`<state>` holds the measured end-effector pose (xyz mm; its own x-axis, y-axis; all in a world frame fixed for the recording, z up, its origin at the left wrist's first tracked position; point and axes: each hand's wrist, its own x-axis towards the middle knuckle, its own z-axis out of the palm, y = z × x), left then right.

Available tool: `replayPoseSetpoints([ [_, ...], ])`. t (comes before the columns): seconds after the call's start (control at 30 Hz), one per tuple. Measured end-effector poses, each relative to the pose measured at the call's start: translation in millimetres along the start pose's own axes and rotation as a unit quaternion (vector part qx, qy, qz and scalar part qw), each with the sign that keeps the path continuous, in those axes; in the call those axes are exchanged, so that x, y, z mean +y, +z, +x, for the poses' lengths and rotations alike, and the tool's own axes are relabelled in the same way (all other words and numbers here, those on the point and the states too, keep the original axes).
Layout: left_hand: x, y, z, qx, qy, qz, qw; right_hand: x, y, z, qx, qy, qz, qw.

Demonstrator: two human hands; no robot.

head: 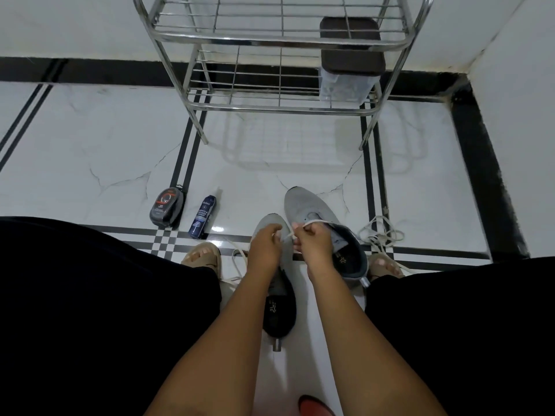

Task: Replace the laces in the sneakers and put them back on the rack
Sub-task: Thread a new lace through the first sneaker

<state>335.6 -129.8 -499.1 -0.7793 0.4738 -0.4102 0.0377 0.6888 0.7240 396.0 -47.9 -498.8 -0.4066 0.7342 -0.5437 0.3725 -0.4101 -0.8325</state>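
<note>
**Lacing on white marble**

White marble floor (120, 139) is carrying two grey sneakers, the near sneaker (274, 283) touching the far sneaker (309, 205) at its one o'clock. Left hand (264, 244) and right hand (312, 243) are both pinching a white lace (289, 235) over the near sneaker. At twelve o'clock the steel rack (270, 40) is standing; a loose lace (381, 234) is lying at three.
</note>
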Motion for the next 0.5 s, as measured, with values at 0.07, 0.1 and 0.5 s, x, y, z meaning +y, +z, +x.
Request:
replayPoseSetpoints([
  [0.07,13.8,-1.7,2.4,-0.067,0.033,-0.028,0.997,-19.8,-4.4,-3.8,0.008,-0.053,-0.021,0.998],
  [0.1,19.5,-2.6,2.4,-0.09,0.044,-0.04,0.994,-29.9,-7.6,-6.1,0.013,-0.068,-0.015,0.997],
  [0.5,-10.7,-26.4,-11.6,0.03,-0.134,-0.077,0.988,-115.6,-46.8,-59.8,0.055,-0.093,0.175,0.979],
])
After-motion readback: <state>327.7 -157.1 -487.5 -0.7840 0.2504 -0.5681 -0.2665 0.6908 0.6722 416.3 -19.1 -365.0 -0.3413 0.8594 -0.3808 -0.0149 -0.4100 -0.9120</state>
